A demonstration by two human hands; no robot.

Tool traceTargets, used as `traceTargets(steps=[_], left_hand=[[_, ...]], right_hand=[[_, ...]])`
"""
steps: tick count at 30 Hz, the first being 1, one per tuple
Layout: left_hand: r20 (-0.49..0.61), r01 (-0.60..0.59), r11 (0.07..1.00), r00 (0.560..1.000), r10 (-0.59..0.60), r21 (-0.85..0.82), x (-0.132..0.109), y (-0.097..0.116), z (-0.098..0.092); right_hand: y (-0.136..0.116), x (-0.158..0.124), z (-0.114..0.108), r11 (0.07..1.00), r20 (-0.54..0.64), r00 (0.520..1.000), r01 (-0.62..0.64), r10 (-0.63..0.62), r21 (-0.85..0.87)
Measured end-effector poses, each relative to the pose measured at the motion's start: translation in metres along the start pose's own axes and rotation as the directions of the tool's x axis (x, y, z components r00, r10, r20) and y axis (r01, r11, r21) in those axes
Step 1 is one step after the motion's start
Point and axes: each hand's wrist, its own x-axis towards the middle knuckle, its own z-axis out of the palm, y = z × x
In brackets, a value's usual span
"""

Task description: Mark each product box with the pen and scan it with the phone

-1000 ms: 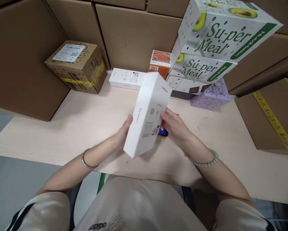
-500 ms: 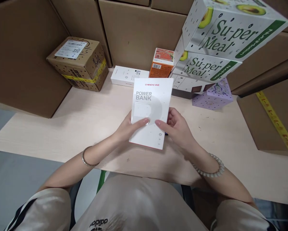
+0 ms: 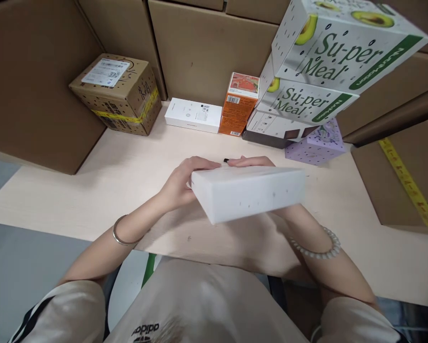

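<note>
Between my two hands is a white power bank box (image 3: pixel 256 193), held tilted above the table so that one narrow side faces me. My left hand (image 3: pixel 183 183) wraps the box's left end, its fingers over the far edge. My right hand (image 3: pixel 253 162) has its fingers along the far edge, while the rest of it is hidden behind the box. A small dark thing (image 3: pixel 226 160) shows by the right fingertips; I cannot make out what it is. The printed front of the box is out of sight.
Along the back of the table (image 3: pixel 135 157) stand a taped brown carton (image 3: pixel 142 105), a flat white box (image 3: pixel 192 114), an orange box (image 3: pixel 235 114), stacked Su-per Meal boxes (image 3: pixel 306 100) and a purple box (image 3: pixel 315 147). Large cardboard boxes (image 3: pixel 214 47) wall the back and sides.
The box has been turned from showing its printed front to showing a narrow side. Both hands have shifted to its far edge, and the box has come to lie more sideways.
</note>
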Motion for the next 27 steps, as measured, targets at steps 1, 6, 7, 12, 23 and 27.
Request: traceTargets(steps=[1,6,7,12,23,27], left_hand=[[0.016,-0.069,0.998,0.997,0.069,0.011,0.002,0.000,-0.004],[0.078,-0.216,0.943,0.976,0.203,0.252,0.012,0.008,-0.017],[0.102,-0.222,0.913,0.975,0.199,0.342,0.012,0.010,-0.018],[0.164,-0.270,0.679,0.962,0.218,0.682,0.010,0.012,-0.021],[-0.283,0.136,0.924,0.959,-0.031,0.358,0.007,0.006,-0.019],[-0.256,0.102,0.941,0.967,-0.017,0.322,0.009,0.015,-0.017]], right_hand=[[0.000,0.000,-0.001,0.999,0.001,0.999,0.044,-0.044,0.001],[-0.002,-0.001,-0.009,0.945,-0.027,0.959,0.275,-0.284,-0.178],[-0.005,-0.001,-0.012,0.912,-0.055,0.936,0.326,-0.349,-0.249],[-0.023,0.000,-0.036,0.735,0.038,0.904,0.370,-0.426,-0.568],[0.001,0.022,-0.051,0.963,-0.138,0.988,-0.097,0.064,-0.252],[0.013,0.024,-0.051,0.977,-0.134,0.984,-0.141,0.120,-0.158]])
